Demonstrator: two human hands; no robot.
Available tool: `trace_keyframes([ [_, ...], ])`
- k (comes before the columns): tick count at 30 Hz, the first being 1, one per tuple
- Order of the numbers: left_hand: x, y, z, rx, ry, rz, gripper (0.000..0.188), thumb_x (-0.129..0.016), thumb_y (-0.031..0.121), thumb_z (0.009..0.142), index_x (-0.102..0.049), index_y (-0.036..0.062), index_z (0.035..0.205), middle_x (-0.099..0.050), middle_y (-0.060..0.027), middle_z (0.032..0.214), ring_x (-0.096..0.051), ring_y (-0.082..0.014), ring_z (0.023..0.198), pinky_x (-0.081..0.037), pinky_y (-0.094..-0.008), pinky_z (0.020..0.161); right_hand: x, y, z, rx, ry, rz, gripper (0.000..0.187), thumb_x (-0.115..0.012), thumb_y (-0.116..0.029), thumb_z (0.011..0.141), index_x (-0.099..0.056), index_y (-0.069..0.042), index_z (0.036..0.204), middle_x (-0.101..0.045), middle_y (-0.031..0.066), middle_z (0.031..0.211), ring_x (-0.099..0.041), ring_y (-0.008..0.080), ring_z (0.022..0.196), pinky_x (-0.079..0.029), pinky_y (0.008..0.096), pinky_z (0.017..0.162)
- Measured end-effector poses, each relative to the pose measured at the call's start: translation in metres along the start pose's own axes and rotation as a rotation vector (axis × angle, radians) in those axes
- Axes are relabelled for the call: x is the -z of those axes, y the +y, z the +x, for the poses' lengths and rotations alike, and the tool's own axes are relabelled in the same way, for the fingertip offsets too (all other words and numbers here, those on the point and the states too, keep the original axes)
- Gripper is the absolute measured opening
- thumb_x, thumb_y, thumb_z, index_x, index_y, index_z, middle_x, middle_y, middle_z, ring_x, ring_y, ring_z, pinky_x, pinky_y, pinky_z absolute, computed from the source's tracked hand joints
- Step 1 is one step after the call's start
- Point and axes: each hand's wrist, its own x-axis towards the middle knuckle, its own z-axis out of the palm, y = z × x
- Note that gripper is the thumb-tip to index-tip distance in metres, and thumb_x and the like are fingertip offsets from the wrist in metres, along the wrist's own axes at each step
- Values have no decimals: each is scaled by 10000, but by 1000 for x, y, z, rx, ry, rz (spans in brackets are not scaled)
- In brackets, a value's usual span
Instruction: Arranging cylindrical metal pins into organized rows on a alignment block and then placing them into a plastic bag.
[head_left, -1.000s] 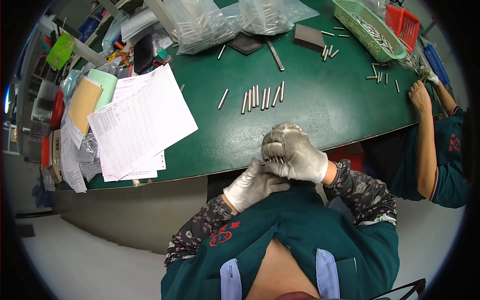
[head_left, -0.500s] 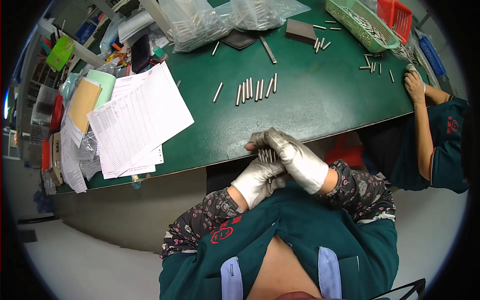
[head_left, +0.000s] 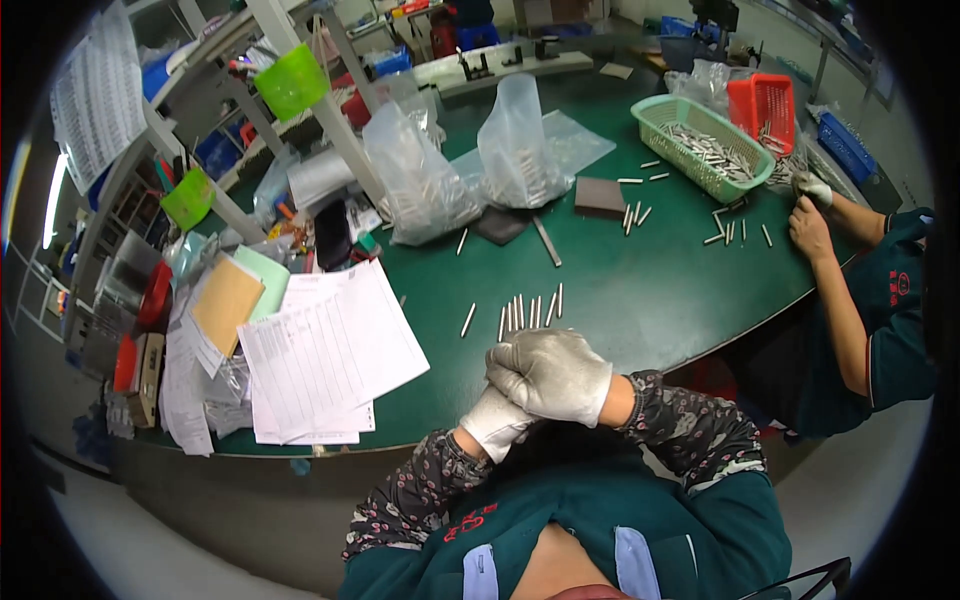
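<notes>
In white work gloves, my left hand (head_left: pixel 495 422) and my right hand (head_left: pixel 556 376) are pressed together over the near edge of the table. The right one covers the left one's fingers from above. Both are closed around a bunch of short metal pins, seen between them half a second ago and now hidden. Just beyond my hands, a loose row of metal pins (head_left: pixel 538 311) lies on the green table (head_left: pixel 620 290), one pin (head_left: pixel 468 320) a little apart at its left.
Paper sheets (head_left: pixel 330 340) cover the left side. Plastic bags of pins (head_left: pixel 410 185), a dark block (head_left: pixel 600 197) and a metal strip (head_left: pixel 547 242) lie farther back. At right are a green basket (head_left: pixel 650 125), a red basket (head_left: pixel 750 100) and a co-worker's hand (head_left: pixel 812 228).
The view has tilted up, showing more of the far table. My hands have come closer to the pin row, and my right hand has closed over the pins held in my left.
</notes>
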Motion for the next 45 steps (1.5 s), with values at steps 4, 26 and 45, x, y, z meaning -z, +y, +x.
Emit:
trace_keyframes([
  [4,8,6,7,142,-75,213,522,-691,28,767,-466,72,1237,-586,-19,1160,-546,-144,1075,-449,-271,897,-4,15,14,-103,-3,56,298,-515,-296,878,-665,-39,891,-663,140,843,-636,323,753,-510,386,663],
  [26,18,9,21,-104,-345,192,779,-762,12,662,-335,98,1308,-472,-42,1254,-464,-154,1165,-354,-285,1032,-8,23,-2,120,484,206,197,-655,-189,743,-594,-31,844,-576,115,752,-590,284,673,-490,347,608],
  [45,15,28,24,166,-161,9,521,-604,180,866,-372,-30,1283,-573,-36,829,-456,-52,555,-336,-158,410,12,83,-33,-20,292,-564,139,-625,-170,758,-529,-98,688,-512,82,635,-582,253,647,-469,382,509],
])
